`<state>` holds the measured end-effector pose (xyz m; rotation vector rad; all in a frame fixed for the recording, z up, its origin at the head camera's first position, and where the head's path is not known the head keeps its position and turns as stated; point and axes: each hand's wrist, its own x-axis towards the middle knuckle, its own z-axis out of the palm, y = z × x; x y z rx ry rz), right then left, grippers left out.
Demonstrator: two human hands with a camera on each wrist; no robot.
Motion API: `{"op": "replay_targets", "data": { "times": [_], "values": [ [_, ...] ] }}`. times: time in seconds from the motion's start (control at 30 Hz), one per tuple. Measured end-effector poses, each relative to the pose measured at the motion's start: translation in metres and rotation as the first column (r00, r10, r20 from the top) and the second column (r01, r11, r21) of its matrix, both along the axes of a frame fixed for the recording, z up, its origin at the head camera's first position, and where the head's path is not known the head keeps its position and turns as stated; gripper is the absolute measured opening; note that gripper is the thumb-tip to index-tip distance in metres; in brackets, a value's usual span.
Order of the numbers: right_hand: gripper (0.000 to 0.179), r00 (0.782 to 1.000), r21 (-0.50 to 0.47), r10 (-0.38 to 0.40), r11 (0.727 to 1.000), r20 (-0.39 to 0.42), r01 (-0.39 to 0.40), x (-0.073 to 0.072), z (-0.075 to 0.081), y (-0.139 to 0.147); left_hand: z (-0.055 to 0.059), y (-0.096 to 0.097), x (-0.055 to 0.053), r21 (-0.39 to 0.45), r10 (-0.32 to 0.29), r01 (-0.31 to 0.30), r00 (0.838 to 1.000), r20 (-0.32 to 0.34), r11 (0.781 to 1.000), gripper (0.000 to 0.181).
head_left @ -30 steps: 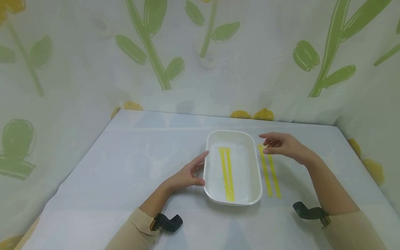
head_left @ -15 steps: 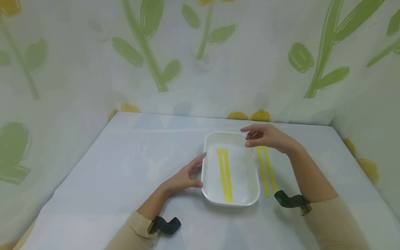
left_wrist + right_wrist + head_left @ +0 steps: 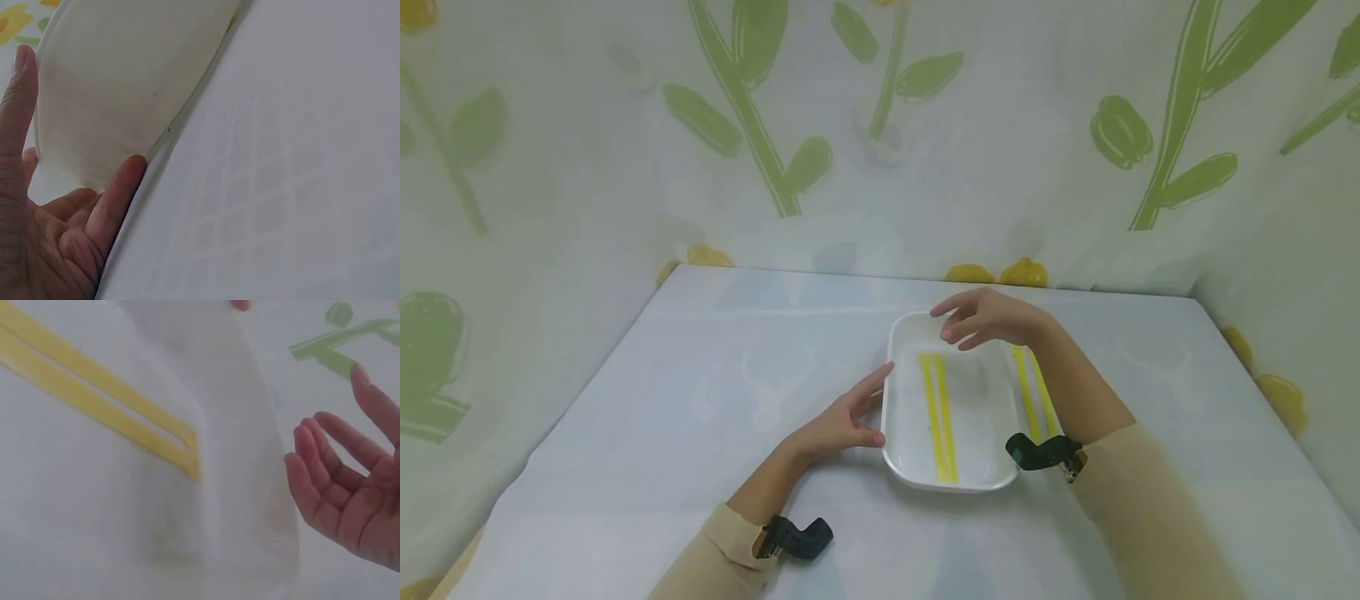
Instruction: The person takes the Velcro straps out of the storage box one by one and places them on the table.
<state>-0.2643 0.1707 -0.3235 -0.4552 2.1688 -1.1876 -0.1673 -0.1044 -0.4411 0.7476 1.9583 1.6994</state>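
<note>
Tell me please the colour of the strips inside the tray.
The strips are yellow; the head view shows them best.

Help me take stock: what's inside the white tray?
Two yellow strips lie side by side on the floor of the white tray. The right hand blocks part of its far end in the head view, and anything beneath the strips is hidden.

One tray (image 3: pixel 985 417), two hands (image 3: pixel 838 425) (image 3: pixel 988 318), two wrist devices (image 3: pixel 805 540) (image 3: pixel 1037 452) and four yellow strips (image 3: pixel 946 417), two within the tray's edges, are counted.
</note>
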Motion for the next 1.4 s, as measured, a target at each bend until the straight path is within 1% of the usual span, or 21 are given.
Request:
{"op": "replay_targets", "data": {
  "times": [0.1, 0.17, 0.3, 0.43, 0.5, 0.67, 0.83, 0.93, 1.03, 1.13, 1.2, 1.27, 1.4],
  "values": [
    [0.055, 0.998, 0.033, -0.017, 0.999, 0.054, 0.015, -0.005, -0.009, -0.008, 0.0, 0.0, 0.0, -0.005, 0.0, 0.0, 1.0, 0.004, 1.0, 0.104],
    [0.053, 0.996, 0.059, -0.043, 0.998, 0.074, 0.039, -0.006, -0.015, -0.012, -0.001, 0.001, 0.0, -0.004, -0.002, 0.002, 1.0, -0.001, 1.0, 0.105],
    [0.051, 0.992, 0.151, -0.104, 0.984, 0.073, 0.092, -0.007, -0.028, -0.02, -0.001, 0.001, 0.0, 0.008, -0.021, 0.021, 1.0, -0.007, 1.0, 0.106],
    [0.049, 0.989, 0.238, -0.146, 0.962, 0.029, 0.135, -0.004, -0.04, -0.027, 0.0, 0.002, 0.001, 0.027, -0.037, 0.037, 0.999, -0.006, 0.999, 0.105],
    [0.048, 0.988, 0.276, -0.156, 0.949, -0.007, 0.152, -0.004, -0.044, -0.029, 0.0, 0.003, 0.001, 0.031, -0.039, 0.039, 0.999, -0.002, 0.999, 0.105],
    [0.047, 0.985, 0.353, -0.144, 0.92, -0.093, 0.168, -0.005, -0.054, -0.033, 0.002, 0.004, 0.003, 0.028, -0.043, 0.043, 0.999, 0.003, 0.999, 0.104],
    [0.045, 0.98, 0.344, -0.096, 0.926, -0.175, 0.152, -0.005, -0.062, -0.036, 0.0, 0.002, 0.001, 0.022, -0.03, 0.03, 1.0, 0.009, 0.999, 0.103],
    [0.043, 0.971, 0.329, -0.095, 0.93, -0.217, 0.165, -0.004, -0.067, -0.04, -0.001, 0.002, 0.001, 0.025, -0.029, 0.028, 0.999, 0.021, 0.999, 0.103],
    [0.041, 0.968, 0.3, -0.094, 0.94, -0.231, 0.163, -0.003, -0.07, -0.045, -0.001, 0.001, 0.001, 0.015, -0.024, 0.024, 1.0, 0.018, 1.0, 0.102],
    [0.039, 0.965, 0.259, -0.056, 0.958, -0.256, 0.124, -0.003, -0.073, -0.05, 0.0, 0.001, 0.0, 0.01, -0.028, 0.028, 0.999, 0.016, 1.0, 0.102],
    [0.038, 0.962, 0.238, -0.043, 0.965, -0.271, 0.11, -0.003, -0.074, -0.052, -0.001, 0.001, -0.001, 0.014, -0.032, 0.031, 0.999, 0.013, 0.999, 0.102],
    [0.038, 0.955, 0.23, -0.027, 0.968, -0.297, 0.099, -0.004, -0.075, -0.054, -0.001, 0.0, -0.001, 0.018, -0.035, 0.034, 0.999, 0.008, 0.999, 0.103],
    [0.037, 0.944, 0.251, -0.021, 0.962, -0.328, 0.109, -0.004, -0.075, -0.058, 0.0, 0.0, -0.002, 0.015, -0.028, 0.028, 1.0, 0.0, 0.999, 0.104]
  ]
}}
